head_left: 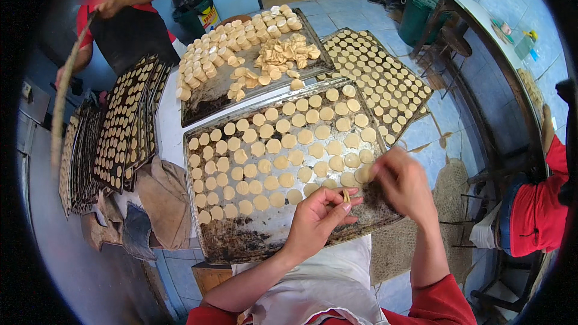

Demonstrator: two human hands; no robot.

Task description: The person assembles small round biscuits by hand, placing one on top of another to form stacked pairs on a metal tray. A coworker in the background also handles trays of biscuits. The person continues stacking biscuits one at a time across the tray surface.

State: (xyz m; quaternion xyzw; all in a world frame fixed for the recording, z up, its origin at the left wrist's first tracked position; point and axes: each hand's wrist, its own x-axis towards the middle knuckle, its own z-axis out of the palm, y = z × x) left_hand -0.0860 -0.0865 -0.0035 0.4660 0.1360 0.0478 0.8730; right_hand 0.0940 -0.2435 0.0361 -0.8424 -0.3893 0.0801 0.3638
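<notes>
In front of me lies a worn metal baking tray (241, 244) with rows of thin, round, pale dough discs (265, 166) covering most of it. Over its near edge, my left hand (319, 213) pinches a few dough discs (346, 195) on edge between thumb and fingers. My right hand (404, 183) is above the tray's right side, blurred by motion. Its fingertips are at a dough disc (363, 173) at the end of a row; whether they still grip it cannot be made out. The near strip of the tray shows bare, darkened metal.
Behind, another tray (205, 105) bears stacked discs and a loose heap. More filled trays (385, 78) lie at right; others (129, 120) lean upright at left beside brown cloths (162, 198). A person (129, 12) holds a long stick at far left; another (536, 204) is at right.
</notes>
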